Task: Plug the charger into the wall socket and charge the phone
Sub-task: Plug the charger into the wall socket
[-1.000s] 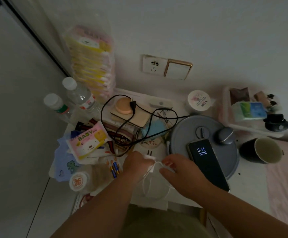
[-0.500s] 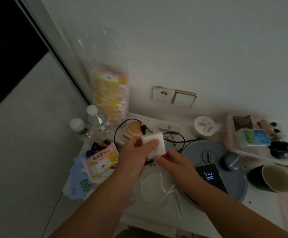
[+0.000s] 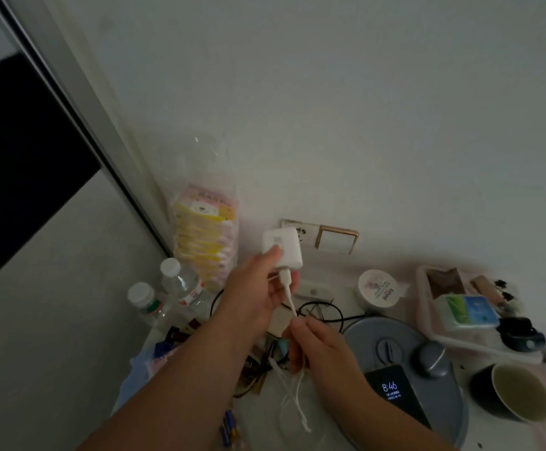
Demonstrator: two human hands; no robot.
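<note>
My left hand (image 3: 252, 294) grips a white square charger (image 3: 283, 247) and holds it up right in front of the white wall socket (image 3: 307, 236), covering the socket's left part. A white cable (image 3: 293, 388) runs down from the charger's underside. My right hand (image 3: 317, 345) pinches that cable just below the charger, and the rest hangs in loose loops over the table. The phone (image 3: 395, 393) lies on a round grey lid at the lower right, its screen lit and showing 8:46. Whether the charger's prongs touch the socket is hidden.
A gold-framed switch (image 3: 336, 239) sits right of the socket. A tall pack of wipes (image 3: 205, 236) and two water bottles (image 3: 180, 284) stand at the left. A black cord (image 3: 323, 315), a white round jar (image 3: 379, 288), a pink tray (image 3: 454, 340) and a dark mug (image 3: 515, 392) crowd the table.
My left hand has lifted the charger from table height up to the wall socket. My right hand has slid onto the cable below it. The camera has tilted upward.
</note>
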